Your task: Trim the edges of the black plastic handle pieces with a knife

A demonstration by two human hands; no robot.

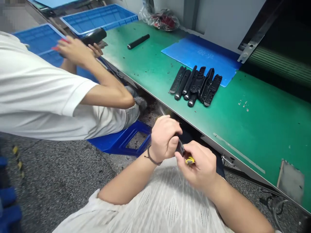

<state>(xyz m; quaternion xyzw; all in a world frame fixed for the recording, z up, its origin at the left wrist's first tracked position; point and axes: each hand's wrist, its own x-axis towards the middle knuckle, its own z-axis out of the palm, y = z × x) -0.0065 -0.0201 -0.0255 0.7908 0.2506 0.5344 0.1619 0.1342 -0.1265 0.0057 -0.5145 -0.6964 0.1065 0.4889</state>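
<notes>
Black plastic part point(180, 147) sits between left hand point(164, 139) and right hand point(198, 166).

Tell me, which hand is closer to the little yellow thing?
The right hand is nearer, touching the yellow thing. The left hand is just to its left, not touching it.

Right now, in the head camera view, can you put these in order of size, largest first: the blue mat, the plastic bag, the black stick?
Blue mat, then plastic bag, then black stick. The bag sits farther away, so its real size is unsure.
</notes>
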